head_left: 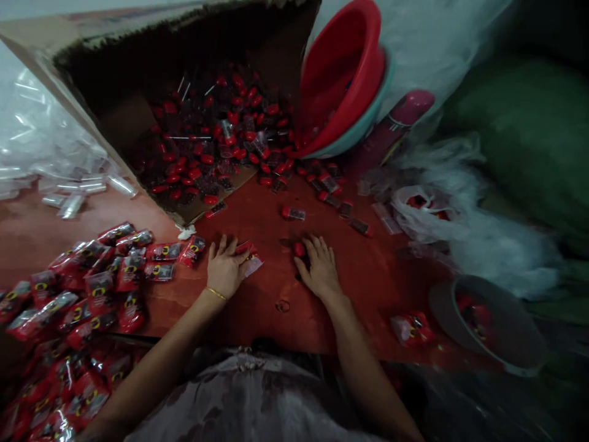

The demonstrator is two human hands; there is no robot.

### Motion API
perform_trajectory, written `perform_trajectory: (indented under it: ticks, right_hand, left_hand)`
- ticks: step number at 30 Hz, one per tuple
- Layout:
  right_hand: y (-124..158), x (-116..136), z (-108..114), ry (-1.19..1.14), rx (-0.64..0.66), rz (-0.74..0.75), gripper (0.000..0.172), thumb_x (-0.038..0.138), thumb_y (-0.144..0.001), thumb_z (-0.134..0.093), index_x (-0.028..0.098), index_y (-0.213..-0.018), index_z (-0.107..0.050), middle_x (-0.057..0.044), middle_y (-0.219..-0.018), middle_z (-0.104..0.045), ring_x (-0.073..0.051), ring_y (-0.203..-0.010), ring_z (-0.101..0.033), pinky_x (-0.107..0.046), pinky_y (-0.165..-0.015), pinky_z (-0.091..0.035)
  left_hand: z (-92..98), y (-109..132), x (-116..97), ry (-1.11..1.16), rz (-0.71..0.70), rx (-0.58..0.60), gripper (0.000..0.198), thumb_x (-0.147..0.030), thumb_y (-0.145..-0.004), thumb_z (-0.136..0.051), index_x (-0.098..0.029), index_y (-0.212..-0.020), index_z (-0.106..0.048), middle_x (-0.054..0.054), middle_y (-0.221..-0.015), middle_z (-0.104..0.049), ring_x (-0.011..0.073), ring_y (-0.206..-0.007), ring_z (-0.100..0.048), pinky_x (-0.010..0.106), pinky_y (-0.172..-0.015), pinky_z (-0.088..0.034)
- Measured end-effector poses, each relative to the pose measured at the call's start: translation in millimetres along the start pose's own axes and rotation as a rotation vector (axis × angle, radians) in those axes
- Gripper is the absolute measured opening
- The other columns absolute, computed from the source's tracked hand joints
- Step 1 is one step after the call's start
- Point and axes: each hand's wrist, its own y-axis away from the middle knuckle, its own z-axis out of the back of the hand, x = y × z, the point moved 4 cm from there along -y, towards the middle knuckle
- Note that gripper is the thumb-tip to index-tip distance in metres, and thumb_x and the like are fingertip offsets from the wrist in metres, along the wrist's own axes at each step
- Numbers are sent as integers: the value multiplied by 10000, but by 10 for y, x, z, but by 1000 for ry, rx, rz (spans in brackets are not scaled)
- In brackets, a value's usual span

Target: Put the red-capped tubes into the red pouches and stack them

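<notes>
My left hand (224, 270) lies palm down on the red tabletop, fingers spread. Its thumb side rests against a flat red and clear plastic packet (253, 264). My right hand (321, 270) curves over a small container with a red cap (299, 248), which shows between thumb and forefinger; the palm hides its body. Just beyond, another red-capped clear container (293, 213) with dark contents lies on its side. Left of my left hand, filled red packets (131, 273) are heaped, with a yellow and black print.
A cardboard box (110, 116) on its side spills many red-capped containers. Behind are red basins (340, 73) and a magenta bottle (391, 132). Clear tubes (73, 190) lie at left. A tilted tub (488, 331), a loose packet (411, 328) and plastic bags (497, 239) are at right.
</notes>
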Motion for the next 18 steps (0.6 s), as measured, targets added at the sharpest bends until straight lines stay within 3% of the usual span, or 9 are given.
perform_trajectory:
  ticks: [4,7,11,15,18]
  right_hand:
    - [40,126,119,-10,-103,18,489,428,-844,-457,119,-1222,-499,-175,-1368,-413,-341,-1316,-275,-577,-1022,-251]
    - [70,411,259,-170,-205,51,394,403,-842,-479,137,-1115,-576,-153,-1247,-542,-296,-1234,-408,-508,-1023,-295]
    - [94,840,204,-611,-97,-42,333,415,-838,-491,165,-1023,-609,-101,-992,-671,-217,-926,-606,-357,-832,-471]
    - [71,1067,62,-1002,-40,-186,268,387,-851,-471,168,-826,-624,-27,-759,-663,-143,-693,-601,-243,-646,-472]
    - [71,1090,96,-1033,-102,-169,260,350,-858,-459,166,-736,-598,-1,-662,-604,-116,-617,-546,-217,-583,-428]
  left_hand:
    - [-1,58,24,-45,-15,-31,293,-369,-819,-515,-309,-1064,-663,83,-1262,-567,345,-1284,-354,552,-1025,-248]
    - [41,99,-15,5,0,-87,293,-376,-830,-498,-275,-1037,-679,98,-1260,-567,331,-1268,-384,546,-1027,-253]
    - [142,153,-115,158,31,-174,290,-373,-835,-494,-267,-1035,-676,100,-1278,-549,298,-1261,-406,528,-1034,-258]
    - [271,194,-184,419,70,-227,319,-340,-789,-568,-256,-1087,-644,83,-1301,-534,279,-1278,-385,490,-1061,-236]
    - [272,217,-145,847,275,-174,406,-396,-705,-654,-203,-1062,-649,87,-1131,-646,263,-1100,-555,395,-948,-407]
